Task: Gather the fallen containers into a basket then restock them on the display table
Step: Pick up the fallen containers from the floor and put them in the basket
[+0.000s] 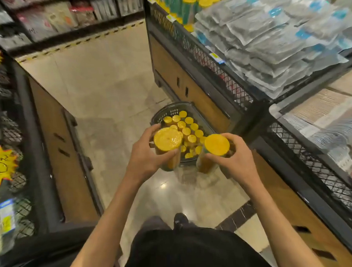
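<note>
Left hand (143, 155) grips one yellow-lidded container (167, 139), right hand (236, 160) a second container (216, 144). Both seemingly hang just above the basket (170, 107).

Warm, rather dim indoor light, apparently from overhead. We note one small specular glare spot on the polished floor (163, 185) in front of the person's feet, and a soft grey shadow lying along the left cabinet (55, 152). The centre is sharpest: left hand (142, 157), right hand (239, 162), and the saturated yellow lids of the left container (167, 139) and right container (217, 144) read clean. We record heavy motion blur at the left edge and over the top-left shelves (48, 17). Wide-angle bowing curves the display table (236, 87) rim; its far packets look soft.
</note>
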Motion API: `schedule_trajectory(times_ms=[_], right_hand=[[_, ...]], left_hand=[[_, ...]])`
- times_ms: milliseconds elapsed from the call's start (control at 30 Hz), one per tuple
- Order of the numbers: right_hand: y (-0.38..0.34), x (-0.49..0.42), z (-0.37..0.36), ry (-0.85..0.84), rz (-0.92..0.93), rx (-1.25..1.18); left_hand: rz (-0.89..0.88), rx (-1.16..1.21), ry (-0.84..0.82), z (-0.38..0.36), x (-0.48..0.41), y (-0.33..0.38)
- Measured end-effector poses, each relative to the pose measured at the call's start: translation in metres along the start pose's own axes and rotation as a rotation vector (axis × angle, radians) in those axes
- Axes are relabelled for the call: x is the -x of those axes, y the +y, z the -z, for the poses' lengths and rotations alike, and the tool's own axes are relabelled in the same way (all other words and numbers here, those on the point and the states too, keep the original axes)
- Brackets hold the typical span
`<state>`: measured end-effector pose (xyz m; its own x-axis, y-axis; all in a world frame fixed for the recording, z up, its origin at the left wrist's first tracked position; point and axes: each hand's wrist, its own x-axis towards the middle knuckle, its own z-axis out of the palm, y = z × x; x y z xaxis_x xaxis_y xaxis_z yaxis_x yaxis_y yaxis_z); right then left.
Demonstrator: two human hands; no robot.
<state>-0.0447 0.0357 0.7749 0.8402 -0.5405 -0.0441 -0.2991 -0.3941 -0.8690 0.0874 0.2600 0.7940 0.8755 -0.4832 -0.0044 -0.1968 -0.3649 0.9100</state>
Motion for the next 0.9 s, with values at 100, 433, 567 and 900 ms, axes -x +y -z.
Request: schedule_trajectory(times_ms=[100, 433, 567, 900], right_hand=[[0.002, -0.04, -0.016, -0.01, -0.042, 0.032], [0.007, -0.137, -0.081, 0.159, -0.32, 0.106], [0.013, -0.169, -0.114, 0.254, -0.473, 0.088], [0.069, -0.234, -0.179, 0.327, -0.741, 0.099]], left_hand=[[-0.048, -0.06, -0.037, 0.01, -0.045, -0.016], [-0.107, -0.225, -0.368, 0.012, -0.225, -0.082], [-0.121, -0.267, -0.516, 0.009, -0.292, -0.104], [-0.227, -0.381, -0.888, -0.047, -0.387, -0.18]])
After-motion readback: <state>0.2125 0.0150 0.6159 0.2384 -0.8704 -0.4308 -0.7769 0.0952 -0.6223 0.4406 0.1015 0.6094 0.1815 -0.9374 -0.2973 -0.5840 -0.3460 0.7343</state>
